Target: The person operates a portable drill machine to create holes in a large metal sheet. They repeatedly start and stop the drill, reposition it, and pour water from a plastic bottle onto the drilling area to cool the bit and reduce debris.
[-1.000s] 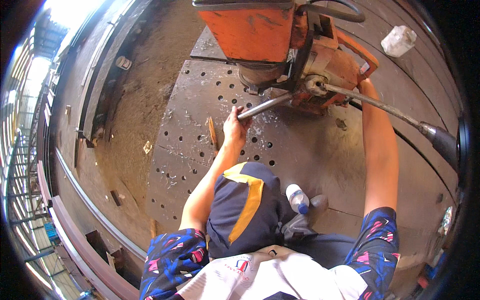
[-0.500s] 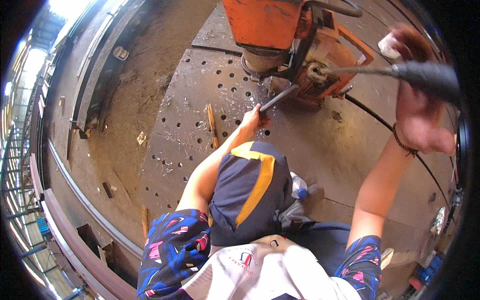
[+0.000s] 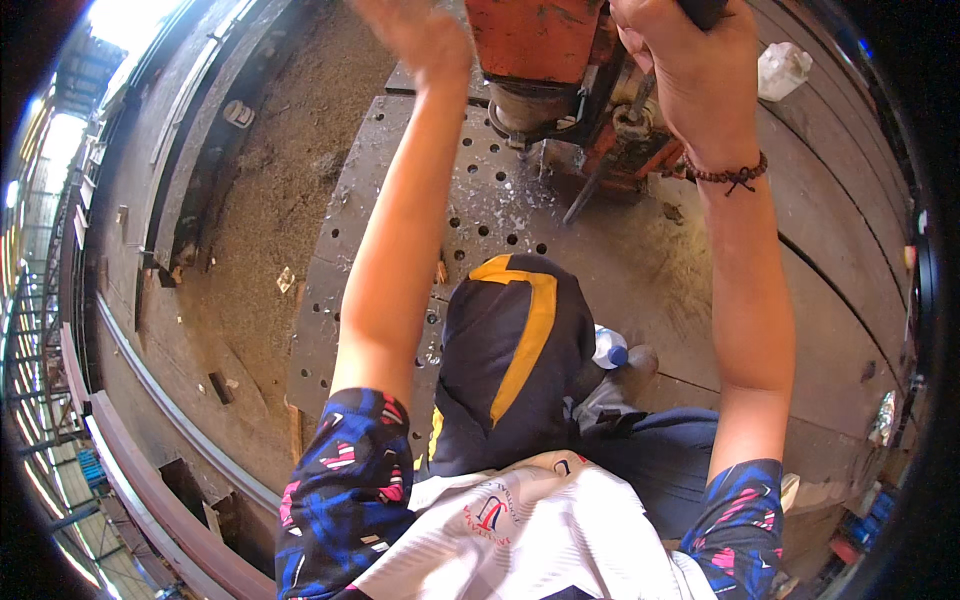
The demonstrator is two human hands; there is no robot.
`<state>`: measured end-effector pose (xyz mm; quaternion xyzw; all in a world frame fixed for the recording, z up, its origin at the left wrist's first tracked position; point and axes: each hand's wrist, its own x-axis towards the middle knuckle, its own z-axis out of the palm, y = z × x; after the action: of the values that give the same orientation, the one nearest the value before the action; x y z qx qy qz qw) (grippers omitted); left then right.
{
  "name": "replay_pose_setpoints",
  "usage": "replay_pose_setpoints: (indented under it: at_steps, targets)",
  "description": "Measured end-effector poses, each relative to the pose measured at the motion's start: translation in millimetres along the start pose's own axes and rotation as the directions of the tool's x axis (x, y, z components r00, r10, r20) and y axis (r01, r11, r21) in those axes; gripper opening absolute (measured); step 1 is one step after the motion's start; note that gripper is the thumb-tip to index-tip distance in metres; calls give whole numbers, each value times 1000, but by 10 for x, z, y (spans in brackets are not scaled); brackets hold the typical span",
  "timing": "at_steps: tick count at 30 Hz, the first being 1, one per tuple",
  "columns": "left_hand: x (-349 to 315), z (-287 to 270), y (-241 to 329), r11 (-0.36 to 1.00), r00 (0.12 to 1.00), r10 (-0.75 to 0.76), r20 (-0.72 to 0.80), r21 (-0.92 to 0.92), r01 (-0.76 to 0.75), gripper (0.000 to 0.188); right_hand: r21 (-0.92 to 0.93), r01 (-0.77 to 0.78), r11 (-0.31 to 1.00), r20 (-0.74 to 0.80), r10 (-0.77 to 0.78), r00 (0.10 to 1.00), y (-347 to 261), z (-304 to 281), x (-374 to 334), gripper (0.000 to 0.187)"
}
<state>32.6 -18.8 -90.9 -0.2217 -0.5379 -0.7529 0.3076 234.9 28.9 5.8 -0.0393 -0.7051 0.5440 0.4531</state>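
An orange magnetic drill (image 3: 535,45) stands at the top middle on a dark steel plate (image 3: 385,180) drilled with round holes. My right hand (image 3: 690,75) is closed around the black grip (image 3: 706,9) of a feed handle on the drill's right side. My left hand (image 3: 425,42) is raised just left of the orange housing; motion smears it and the top edge cuts it off, so its fingers are unclear. A bare metal lever rod (image 3: 588,185) slants down from the drill's hub (image 3: 630,122), with no hand on it. Metal shavings lie below the drill.
My bent knee (image 3: 515,360) is in front of the plate, with a blue-capped plastic bottle (image 3: 608,347) beside it. A crumpled clear plastic bag (image 3: 783,71) lies at the far right. A black cable (image 3: 830,280) crosses the right side. Steel beams (image 3: 190,150) lie along the left.
My left hand has let go of the metal lever rod and moved up and left beside the housing. My right hand has swung left and closed on the black grip; the levers have turned.
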Motion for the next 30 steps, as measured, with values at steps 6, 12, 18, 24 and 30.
replay_pose_setpoints:
  at_steps: [6, 12, 18, 24, 30]
  targets:
    - [73, 359, -132, 845, 850, 525, -48, 150, -514, 49, 37, 86, 996, -3, -86, 996, 73, 176, -4, 10]
    - [-33, 328, -98, 907, 903, 422, -85, 47, -419, 56, 85, 15, 996, 16, -16, 1000, -8, 92, -38, 11]
    - [-34, 307, -187, 913, 913, 406, -41, 48, -404, 55, 80, 44, 996, -9, -43, 999, 83, 158, -4, 12]
    - [-13, 294, -164, 918, 917, 397, -46, 33, -396, 55, 59, 83, 995, -33, -81, 996, 83, 135, -15, 10]
    - [38, 212, -170, 933, 931, 359, -61, -4, -360, 55, 59, 117, 991, -30, -115, 993, 123, 224, 13, 11]
